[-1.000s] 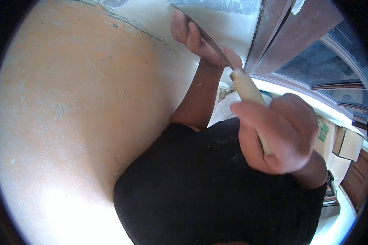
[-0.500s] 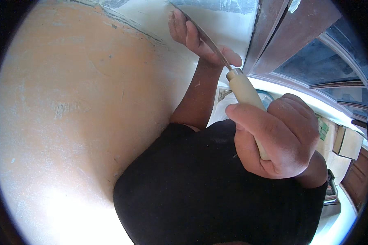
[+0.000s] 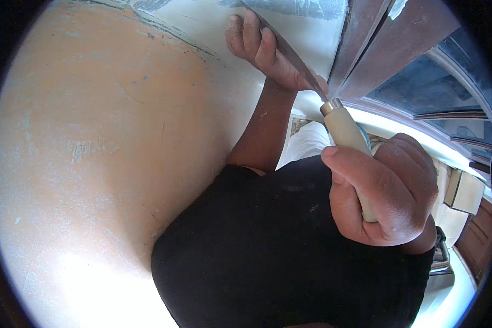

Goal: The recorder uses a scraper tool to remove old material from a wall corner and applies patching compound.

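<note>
My right hand is wrapped round the pale handle of a putty knife, held in front of my chest. Its thin metal blade rises up and to the left and shows nearly edge-on. Behind the blade, my left hand is raised palm up, fingers apart and loosely bent. The blade passes close over that palm; whether it touches the skin I cannot tell. Part of the left thumb is hidden by the blade. No other thing shows in the left hand.
Close on my left stands an orange-tan wall with scuffs and pale smears. A whitish surface with grey patches lies ahead. To the right are a brown frame with glass panes and a box farther down.
My right hand has shifted right and slightly down with the putty knife, drawing the blade along past my left palm. The left fingers have lifted and spread a little.
</note>
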{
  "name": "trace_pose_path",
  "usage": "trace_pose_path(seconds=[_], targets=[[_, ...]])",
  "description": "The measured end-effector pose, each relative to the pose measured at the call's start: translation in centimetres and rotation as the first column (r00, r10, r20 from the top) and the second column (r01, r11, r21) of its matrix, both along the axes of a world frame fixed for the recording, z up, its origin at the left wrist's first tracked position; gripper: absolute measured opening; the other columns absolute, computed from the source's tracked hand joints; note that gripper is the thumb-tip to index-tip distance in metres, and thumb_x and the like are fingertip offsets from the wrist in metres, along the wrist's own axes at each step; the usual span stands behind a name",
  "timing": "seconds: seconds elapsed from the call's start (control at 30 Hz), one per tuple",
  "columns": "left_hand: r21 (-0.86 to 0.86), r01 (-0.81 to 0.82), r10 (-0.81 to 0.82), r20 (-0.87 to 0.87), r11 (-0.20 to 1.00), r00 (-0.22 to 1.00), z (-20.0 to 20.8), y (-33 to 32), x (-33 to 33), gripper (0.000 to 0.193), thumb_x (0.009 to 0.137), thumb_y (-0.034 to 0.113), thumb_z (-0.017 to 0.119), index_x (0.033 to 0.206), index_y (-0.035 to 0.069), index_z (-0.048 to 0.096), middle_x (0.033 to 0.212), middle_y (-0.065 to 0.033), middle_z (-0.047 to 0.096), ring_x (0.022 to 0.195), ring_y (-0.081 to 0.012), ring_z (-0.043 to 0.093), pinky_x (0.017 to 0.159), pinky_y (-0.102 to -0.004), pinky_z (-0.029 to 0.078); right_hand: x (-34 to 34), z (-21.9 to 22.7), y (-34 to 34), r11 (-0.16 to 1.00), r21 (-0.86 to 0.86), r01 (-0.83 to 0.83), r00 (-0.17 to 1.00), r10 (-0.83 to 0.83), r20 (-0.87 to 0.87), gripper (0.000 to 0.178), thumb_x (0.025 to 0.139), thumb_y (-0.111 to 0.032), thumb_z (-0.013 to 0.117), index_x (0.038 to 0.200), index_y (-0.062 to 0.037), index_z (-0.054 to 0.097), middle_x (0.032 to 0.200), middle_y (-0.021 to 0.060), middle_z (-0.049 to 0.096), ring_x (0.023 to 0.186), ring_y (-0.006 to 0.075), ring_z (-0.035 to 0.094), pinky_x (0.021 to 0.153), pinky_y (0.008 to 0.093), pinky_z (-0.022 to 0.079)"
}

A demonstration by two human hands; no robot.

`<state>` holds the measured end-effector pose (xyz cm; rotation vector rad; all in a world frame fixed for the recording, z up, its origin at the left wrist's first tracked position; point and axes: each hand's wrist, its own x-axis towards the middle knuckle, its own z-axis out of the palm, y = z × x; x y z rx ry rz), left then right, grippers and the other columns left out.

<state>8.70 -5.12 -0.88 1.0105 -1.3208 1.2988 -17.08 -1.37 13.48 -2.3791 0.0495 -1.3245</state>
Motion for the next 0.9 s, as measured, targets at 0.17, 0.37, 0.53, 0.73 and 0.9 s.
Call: trace_pose_path(seconds=[0.17, 0.37, 0.53, 0.73, 0.9], targets=[[0.049, 0.100, -0.099, -0.035, 0.994, 0.995, 1.3, 1.1, -1.0, 0.104, 0.082, 0.087, 0.028, 0.146, 0.005, 0.030, 0.146, -0.0271, 0.037, 0.139, -0.0421, 0.027, 0.112, -0.0580, 0.016, 0.5, -0.2, -0.2, 0.998, -0.035, -0.052, 0.992, 0.048, -0.120, 0.029, 0.069, 0.002, 0.072, 0.096, -0.0062, 0.070, 0.058, 0.0046, 0.051, 0.043, 0.0156, 0.046, 0.043, 0.0281, 0.030], [-0.120, 0.103, -0.117, -0.117, 0.987, 0.986, 0.9, -0.8, -1.1, 0.101, 0.083, 0.087, 0.029, 0.141, 0.005, 0.034, 0.143, -0.0276, 0.037, 0.137, -0.0428, 0.028, 0.113, -0.0585, 0.016, 0.3, 0.4, -0.5, 0.996, -0.020, -0.088, 0.980, 0.083, -0.182, 0.031, 0.067, 0.003, 0.071, 0.097, -0.0050, 0.069, 0.058, 0.0057, 0.052, 0.044, 0.0168, 0.047, 0.043, 0.0278, 0.031], [-0.109, 0.108, -0.121, -0.128, 0.988, 0.984, 1.1, -0.2, -2.2, 0.083, 0.085, 0.085, 0.029, 0.130, 0.017, 0.043, 0.136, -0.0198, 0.044, 0.133, -0.0387, 0.031, 0.109, -0.0577, 0.021, -1.0, 0.0, -0.5, 0.998, 0.029, -0.047, 0.985, 0.051, -0.166, 0.031, 0.069, 0.004, 0.069, 0.099, -0.0042, 0.068, 0.059, 0.0064, 0.054, 0.043, 0.0173, 0.048, 0.043, 0.0279, 0.031], [-0.122, 0.117, -0.134, -0.138, 0.986, 0.981, 1.0, 0.0, -1.7, 0.067, 0.092, 0.076, 0.027, 0.128, 0.022, 0.044, 0.132, -0.0178, 0.047, 0.127, -0.0372, 0.036, 0.106, -0.0572, 0.023, -1.1, -0.1, -0.6, 0.995, 0.049, -0.086, 0.979, 0.094, -0.179, 0.030, 0.069, 0.005, 0.067, 0.098, -0.0026, 0.067, 0.060, 0.0072, 0.056, 0.043, 0.0176, 0.050, 0.044, 0.0278, 0.033], [-0.148, 0.110, -0.135, -0.174, 0.983, 0.975, 1.1, -0.1, -2.2, 0.064, 0.093, 0.073, 0.029, 0.129, 0.022, 0.043, 0.132, -0.0178, 0.047, 0.126, -0.0375, 0.039, 0.106, -0.0574, 0.024, -0.7, -0.5, -0.8, 0.996, 0.036, -0.086, 0.982, 0.091, -0.163, 0.030, 0.069, 0.006, 0.067, 0.098, -0.0016, 0.066, 0.062, 0.0076, 0.058, 0.044, 0.0167, 0.051, 0.044, 0.0278, 0.035]])
